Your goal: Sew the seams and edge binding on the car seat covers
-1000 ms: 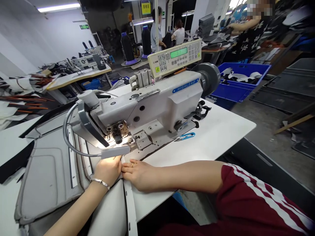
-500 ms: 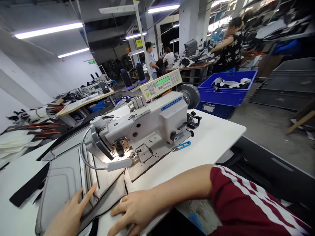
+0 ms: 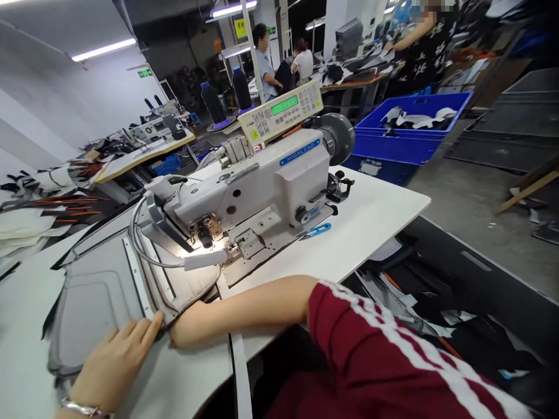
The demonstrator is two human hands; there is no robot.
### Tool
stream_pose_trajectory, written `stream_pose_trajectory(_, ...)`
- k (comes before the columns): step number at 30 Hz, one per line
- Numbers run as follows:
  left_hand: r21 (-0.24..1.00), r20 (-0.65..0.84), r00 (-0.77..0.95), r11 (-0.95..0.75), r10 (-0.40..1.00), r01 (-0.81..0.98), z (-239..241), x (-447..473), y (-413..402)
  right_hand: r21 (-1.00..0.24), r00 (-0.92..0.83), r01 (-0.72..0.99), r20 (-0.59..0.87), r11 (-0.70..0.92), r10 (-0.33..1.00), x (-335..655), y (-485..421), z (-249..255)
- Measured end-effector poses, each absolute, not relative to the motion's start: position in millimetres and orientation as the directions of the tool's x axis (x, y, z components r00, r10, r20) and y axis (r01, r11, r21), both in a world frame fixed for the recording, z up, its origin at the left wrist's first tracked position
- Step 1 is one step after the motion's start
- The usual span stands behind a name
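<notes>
A grey padded fabric panel (image 3: 94, 291) with dark edging and pale strips lies under the head of the sewing machine (image 3: 257, 174). My left hand (image 3: 111, 358) is over its near edge, fingers together and bent on the fabric, the thumb hidden. My right hand (image 3: 187, 329) reaches in at the panel's near right edge; its fingers are hidden under the fabric. The lit needle area (image 3: 205, 235) is beyond both hands, behind a pale lamp arm (image 3: 205, 260). A pale strip (image 3: 240, 372) hangs over the table's front edge, below my right forearm.
Blue-handled thread snips (image 3: 318, 231) lie on the white table (image 3: 371, 203), right of the machine. Black thread cones (image 3: 212, 105) stand behind it. A blue crate (image 3: 406, 142) holds cut pieces. Scraps fill a dark bin (image 3: 471, 331) at lower right. Co-workers (image 3: 266, 64) are farther back.
My right hand has gone from lying spread on the table to under the panel's edge. My left hand has drawn its fingers together at that edge. The view has tipped downward.
</notes>
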State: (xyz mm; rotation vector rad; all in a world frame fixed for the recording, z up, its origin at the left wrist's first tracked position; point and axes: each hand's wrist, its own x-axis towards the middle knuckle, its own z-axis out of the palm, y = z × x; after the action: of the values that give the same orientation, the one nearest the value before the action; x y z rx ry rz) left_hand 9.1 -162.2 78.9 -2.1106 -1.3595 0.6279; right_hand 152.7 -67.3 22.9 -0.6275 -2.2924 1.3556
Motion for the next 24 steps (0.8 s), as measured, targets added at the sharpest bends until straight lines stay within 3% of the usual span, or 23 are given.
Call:
stream_pose_trajectory(2, -0.649, -0.081, 0.357, -0.321, 0.931, 0.69, 61.1, 3.0, -174.1, -0.764, -0.935, 0.136, 0.111, 0.63, 0.337, 184.3, -74.5, 18.2)
stream_pose_trajectory(4, -0.64, -0.068, 0.317, -0.285, 0.946, 0.714, 57.0, 8.7, -169.0, -0.507, -0.993, 0.061, 0.056, 0.86, 0.104, 218.8, -70.9, 17.6)
stream_pose_trajectory(6, -0.623, -0.06, 0.284, -0.258, 0.957, 0.738, 62.6, 29.1, -149.7, -0.226, -0.999, 0.015, 0.041, 0.974, 0.025, 248.6, -60.1, 18.5)
stream_pose_trajectory(9, -0.556, -0.111, 0.254, -0.272, 0.961, 0.786, 70.0, 69.2, -109.7, -0.01, -0.983, 0.042, 0.177, 0.999, 0.043, 273.2, -44.9, 13.4)
stream_pose_trajectory(15, -0.374, -0.385, 0.143, -0.296, 0.912, 0.879, 56.9, 89.2, -57.1, 0.007, -0.956, 0.046, 0.292, 0.999, 0.042, 274.6, -41.1, -18.1)
stream_pose_trajectory(24, -0.259, -0.45, 0.13, -0.268, 0.884, 0.928, 54.6, 81.8, -42.7, 0.004, -0.939, 0.055, 0.341, 0.998, 0.05, 268.1, -36.4, -33.6)
